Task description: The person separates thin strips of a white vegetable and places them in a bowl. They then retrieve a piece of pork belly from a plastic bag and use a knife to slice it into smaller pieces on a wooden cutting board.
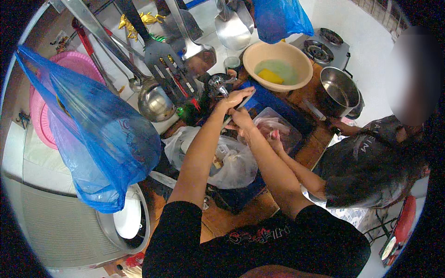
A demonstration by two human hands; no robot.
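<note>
Below the chrome faucet (219, 85), a thin, flat grey object (248, 98) is tilted between my two hands; I cannot tell whether it is a blade. My left hand (238, 98) lies stretched along its upper side, its palm side hidden. Against the lower side, my right hand (242, 119) grips it with curled fingers. Under my forearms sits a white plastic bag (236, 166) with partly hidden contents. Just right of my right hand, a clear plastic container (293, 133) holds pale pink meat, and a co-worker's hand (275, 140) reaches into it.
A beige basin (248, 64) holds cloudy water and a yellow sponge (271, 77). The co-worker (361, 166) stands close at right, beside a steel pot (339, 87) and gas stove (342, 50). Hanging utensils, including a ladle (156, 100), and a blue plastic bag (100, 139) crowd the left.
</note>
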